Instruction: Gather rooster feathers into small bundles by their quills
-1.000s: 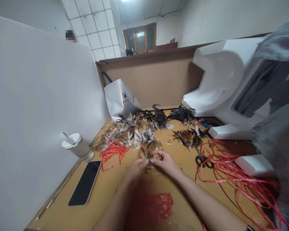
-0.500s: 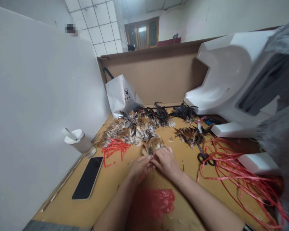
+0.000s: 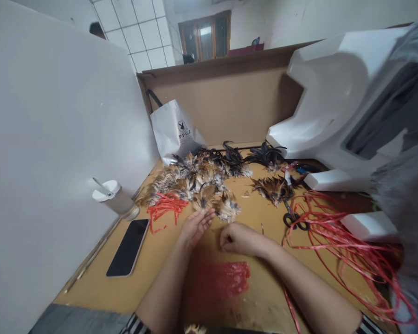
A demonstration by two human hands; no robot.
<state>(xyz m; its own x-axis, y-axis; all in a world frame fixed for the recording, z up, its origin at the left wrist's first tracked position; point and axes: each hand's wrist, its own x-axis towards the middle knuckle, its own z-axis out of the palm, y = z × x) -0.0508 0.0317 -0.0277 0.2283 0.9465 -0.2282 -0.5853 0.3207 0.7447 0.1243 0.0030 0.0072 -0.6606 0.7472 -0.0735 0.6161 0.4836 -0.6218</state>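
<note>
My left hand [image 3: 196, 226] has its fingers pressed together at the base of a small brown feather bunch [image 3: 204, 196], gripping it near the front of the feather pile. My right hand [image 3: 242, 239] is curled into a fist just above the table, apart from the left; whatever it may hold is hidden. Between and beyond the hands lies a paler feather bunch [image 3: 228, 207]. Behind it spreads a heap of brown, white and black feathers [image 3: 181, 181]. A red smear [image 3: 233, 278] marks the tabletop below my hands.
Cut red strips [image 3: 167, 208], a phone [image 3: 128, 248] and a lidded cup [image 3: 114, 199] lie left. To the right are a dark feather bunch [image 3: 273, 189], black-handled scissors [image 3: 295, 221], tangled red strands [image 3: 348, 255] and white foam [image 3: 320, 102]. A white bag [image 3: 174, 132] stands behind.
My hands have come apart: the left has shifted slightly left with the feather bunch, and the right has drawn back toward me and closed into a fist. The view has tilted slightly.
</note>
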